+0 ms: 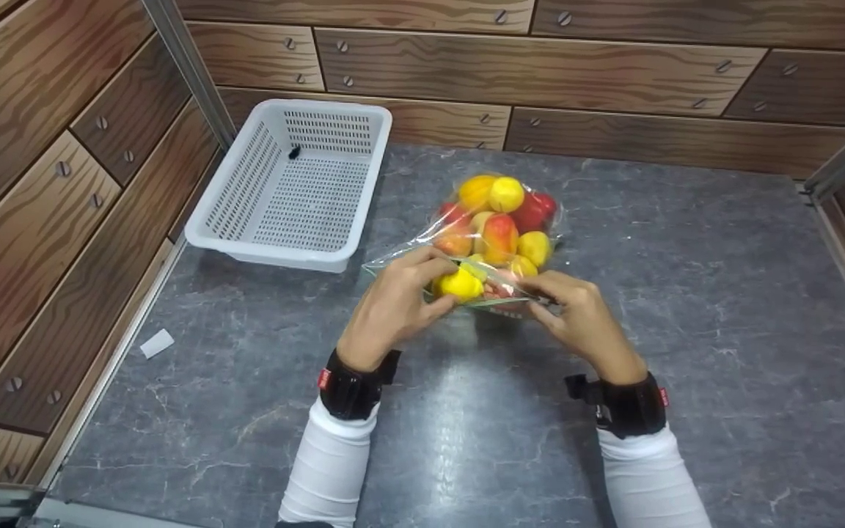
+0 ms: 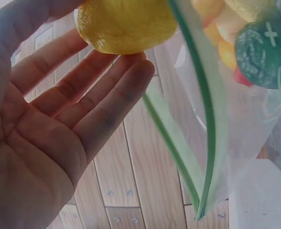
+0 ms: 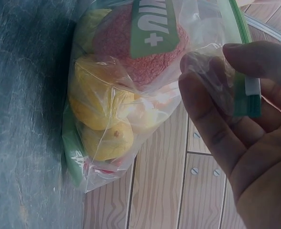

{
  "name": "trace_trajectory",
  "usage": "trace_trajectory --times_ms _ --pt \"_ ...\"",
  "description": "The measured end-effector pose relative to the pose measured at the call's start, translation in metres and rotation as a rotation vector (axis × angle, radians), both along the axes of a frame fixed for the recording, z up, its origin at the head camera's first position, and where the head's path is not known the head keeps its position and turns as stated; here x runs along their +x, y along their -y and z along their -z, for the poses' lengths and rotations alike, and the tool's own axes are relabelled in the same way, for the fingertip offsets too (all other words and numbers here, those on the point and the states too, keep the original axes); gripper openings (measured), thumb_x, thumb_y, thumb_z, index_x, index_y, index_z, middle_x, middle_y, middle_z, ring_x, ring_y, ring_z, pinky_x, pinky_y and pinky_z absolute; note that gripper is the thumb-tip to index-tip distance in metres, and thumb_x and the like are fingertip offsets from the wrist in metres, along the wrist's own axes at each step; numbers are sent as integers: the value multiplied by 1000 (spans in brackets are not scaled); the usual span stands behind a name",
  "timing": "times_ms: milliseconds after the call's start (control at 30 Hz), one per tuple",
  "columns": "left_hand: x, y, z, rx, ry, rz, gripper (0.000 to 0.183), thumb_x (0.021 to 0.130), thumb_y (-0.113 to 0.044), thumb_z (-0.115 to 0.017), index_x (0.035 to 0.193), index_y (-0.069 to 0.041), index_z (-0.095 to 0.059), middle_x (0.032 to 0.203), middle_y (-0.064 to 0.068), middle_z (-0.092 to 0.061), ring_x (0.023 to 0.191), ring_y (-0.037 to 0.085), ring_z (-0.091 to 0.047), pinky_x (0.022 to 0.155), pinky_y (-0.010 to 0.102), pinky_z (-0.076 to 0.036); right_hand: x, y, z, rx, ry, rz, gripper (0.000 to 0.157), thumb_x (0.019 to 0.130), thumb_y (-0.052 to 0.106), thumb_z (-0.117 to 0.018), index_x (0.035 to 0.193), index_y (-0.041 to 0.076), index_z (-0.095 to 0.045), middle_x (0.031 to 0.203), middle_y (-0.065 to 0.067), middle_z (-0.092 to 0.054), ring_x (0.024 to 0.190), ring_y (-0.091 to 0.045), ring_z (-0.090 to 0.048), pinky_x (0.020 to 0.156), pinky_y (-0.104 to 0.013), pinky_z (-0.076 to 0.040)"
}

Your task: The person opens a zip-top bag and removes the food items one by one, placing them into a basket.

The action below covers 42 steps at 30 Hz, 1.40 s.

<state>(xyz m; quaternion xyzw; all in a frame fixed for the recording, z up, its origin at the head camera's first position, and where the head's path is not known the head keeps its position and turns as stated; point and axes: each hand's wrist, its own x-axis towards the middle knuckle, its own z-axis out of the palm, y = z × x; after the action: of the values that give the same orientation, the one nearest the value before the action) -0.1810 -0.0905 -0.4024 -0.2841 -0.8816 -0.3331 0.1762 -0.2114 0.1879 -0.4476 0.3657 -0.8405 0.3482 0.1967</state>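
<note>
A clear zip bag (image 2: 245, 119) with green zip edges lies on the table with its mouth toward me, holding several fruits: yellow ones, red ones and a red-yellow mango (image 1: 500, 236). My left hand (image 1: 393, 304) holds a lemon (image 1: 459, 284) between thumb and fingers at the bag's mouth. In the left wrist view that lemon (image 2: 126, 24) is beside the green zip strip. My right hand (image 1: 576, 312) pinches the right end of the bag's mouth. The right wrist view shows a pink, rough-skinned fruit (image 3: 152, 62) inside, partly behind the printed green label.
At the back left stands a white perforated basket (image 1: 349, 257) with a small black item (image 1: 295, 152) in it. A white slip of paper (image 1: 157, 343) lies on the grey table (image 1: 723, 330) at left. Wood-patterned walls (image 1: 540, 66) close off the back and sides.
</note>
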Motion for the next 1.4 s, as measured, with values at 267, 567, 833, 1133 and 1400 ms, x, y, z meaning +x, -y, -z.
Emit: trace_trajectory --times_ms 267,567,833,1133,1400 --pt "-1 16 -6 139 -29 -40 33 82 -7 -85 111 3 -74 110 14 -70 96 26 -68 86 31 -58 -1 2 1 -14 -6 -1 35 76 -15 -80 109 -5 -75 97 -15 -76 77 -23 -69 68 -30 -60" --pt "-9 38 -4 250 -73 -172 29 80 -1 -84 106 5 -73 107 18 -69 93 29 -67 85 32 -59 1 3 2 -23 2 -16 37 75 -16 -79 110 -5 -75 97 -17 -75 76 -24 -68 68 -32 -60" --pt "-29 63 -10 204 -7 -354 29 80 -2 -84 106 5 -73 109 20 -68 96 33 -65 88 38 -58 -1 2 0 -17 -18 -6 37 74 -16 -80 109 -5 -76 95 -15 -75 76 -21 -68 71 -19 -56" --pt "-57 84 -7 153 -15 -541 32 83 -5 -80 110 8 -72 107 23 -66 96 36 -63 87 42 -55 -1 2 -1 -12 -26 -18 37 74 -16 -80 109 -5 -76 94 -16 -75 75 -22 -68 66 -27 -59" --pt "-73 96 6 128 56 -742 28 87 -9 -72 107 11 -70 101 26 -61 89 38 -61 81 47 -55 -1 2 1 -8 -8 -16 35 75 -15 -80 108 -5 -76 94 -19 -74 76 -26 -70 65 -38 -62"
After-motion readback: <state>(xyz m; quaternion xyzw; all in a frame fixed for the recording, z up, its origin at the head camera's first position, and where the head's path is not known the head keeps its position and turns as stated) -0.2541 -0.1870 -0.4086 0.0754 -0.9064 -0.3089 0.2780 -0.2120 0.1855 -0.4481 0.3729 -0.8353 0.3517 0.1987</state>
